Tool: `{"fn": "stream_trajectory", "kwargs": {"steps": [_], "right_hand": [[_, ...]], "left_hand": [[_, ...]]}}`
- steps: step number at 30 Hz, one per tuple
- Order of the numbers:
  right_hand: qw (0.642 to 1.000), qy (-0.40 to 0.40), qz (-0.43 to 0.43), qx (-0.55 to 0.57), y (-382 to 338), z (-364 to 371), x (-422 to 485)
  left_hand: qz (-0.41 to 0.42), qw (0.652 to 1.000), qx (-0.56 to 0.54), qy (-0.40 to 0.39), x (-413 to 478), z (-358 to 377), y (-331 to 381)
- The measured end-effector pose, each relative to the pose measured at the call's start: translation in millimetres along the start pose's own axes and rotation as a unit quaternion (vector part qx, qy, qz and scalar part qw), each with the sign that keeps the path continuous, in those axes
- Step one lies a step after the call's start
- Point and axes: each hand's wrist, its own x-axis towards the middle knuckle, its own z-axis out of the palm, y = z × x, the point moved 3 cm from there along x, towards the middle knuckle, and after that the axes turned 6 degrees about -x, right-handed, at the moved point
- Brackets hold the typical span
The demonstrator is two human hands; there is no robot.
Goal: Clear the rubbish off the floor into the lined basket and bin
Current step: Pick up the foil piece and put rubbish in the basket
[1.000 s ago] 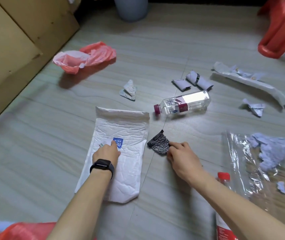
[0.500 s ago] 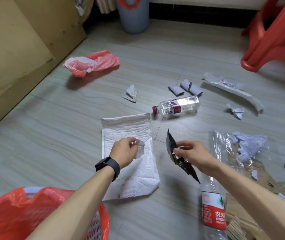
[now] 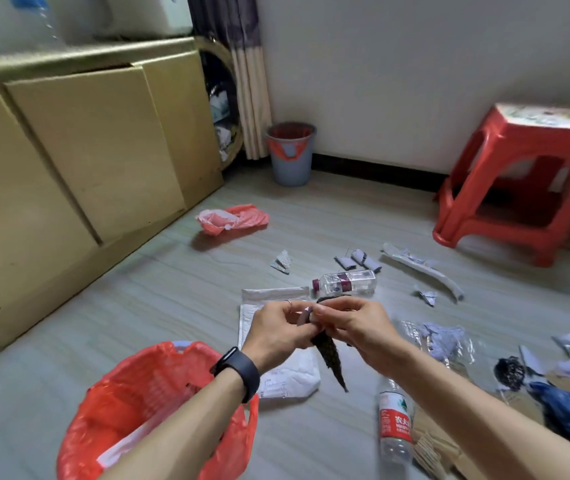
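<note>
Fingers [image 3: 333,308] of the right hand [image 3: 359,329] curl in a pinch on the top of a dark wrapper [image 3: 330,355], which hangs with its long axis straight down toward the floor. The left hand [image 3: 273,332] meets the right at the fingertips and pinches a small pale scrap [image 3: 303,315]. The red-lined basket [image 3: 131,375] sits open at near left, just below the left forearm and nearer that hand, so both pieces likely need only a short carry left and down; the bin [image 3: 290,157] stands far off by the wall.
</note>
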Motion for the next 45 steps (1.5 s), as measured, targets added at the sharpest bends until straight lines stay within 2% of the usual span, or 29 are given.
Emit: {"fn": "stream_trajectory", "kwargs": {"steps": [3,6,7,9,11,14,17,23,26,31,36,38,40,43,45], "right_hand": [[0.997,-0.018,-0.027,-0.065,-18.7,25.9,-27.6],[0.980,-0.005,-0.053,-0.190,-26.3,49.4,-43.8],[0.959,0.009,-0.075,-0.272,-28.0,54.1,-47.2],[0.895,0.012,-0.121,-0.429,-24.4,73.3,-54.5],[0.857,-0.017,-0.124,-0.501,-10.2,86.2,-58.0],[0.815,-0.087,-0.102,-0.564,25.2,111.8,-56.1],[0.814,-0.106,-0.077,-0.565,61.3,133.1,-51.5],[0.826,-0.069,-0.101,-0.551,111.3,164.5,-38.1],[0.836,-0.077,-0.102,-0.534,135.3,172.4,-34.5],[0.879,-0.068,-0.098,-0.462,163.0,180.1,-29.6],[0.886,-0.070,-0.098,-0.447,168.5,182.9,-27.4],[0.878,-0.079,-0.085,-0.464,164.4,181.4,-26.6],[0.852,-0.090,-0.076,-0.509,157.4,178.1,-27.1],[0.817,-0.113,-0.064,-0.563,143.0,169.1,-26.5],[0.791,-0.117,-0.070,-0.597,126.3,157.5,-31.1]], "left_hand": [[-0.012,0.999,0.019,0.036,-31.5,-20.9,15.5],[-0.007,0.991,0.083,0.109,-56.5,-60.6,24.0],[0.005,0.980,0.143,0.141,-62.8,-75.9,26.3],[0.016,0.940,0.266,0.211,-84.9,-116.8,26.7],[0.012,0.911,0.334,0.240,-100.8,-149.9,19.3],[-0.034,0.882,0.413,0.226,-120.5,-184.2,-7.6],[-0.052,0.859,0.472,0.194,-130.8,-191.6,-46.8],[-0.055,0.822,0.552,0.129,-116.1,-183.1,-137.2],[-0.125,0.821,0.550,0.087,-101.4,-183.5,-175.7],[-0.281,0.807,0.518,-0.031,-93.7,-178.4,-239.9],[-0.317,0.817,0.479,-0.054,-92.0,-177.2,-261.7],[-0.307,0.824,0.476,-0.038,-90.5,-174.7,-247.3],[-0.274,0.830,0.486,-0.022,-90.0,-173.0,-223.0],[-0.235,0.825,0.513,-0.038,-89.1,-173.6,-187.8],[-0.195,0.842,0.503,-0.022,-90.2,-171.6,-156.9]]}}
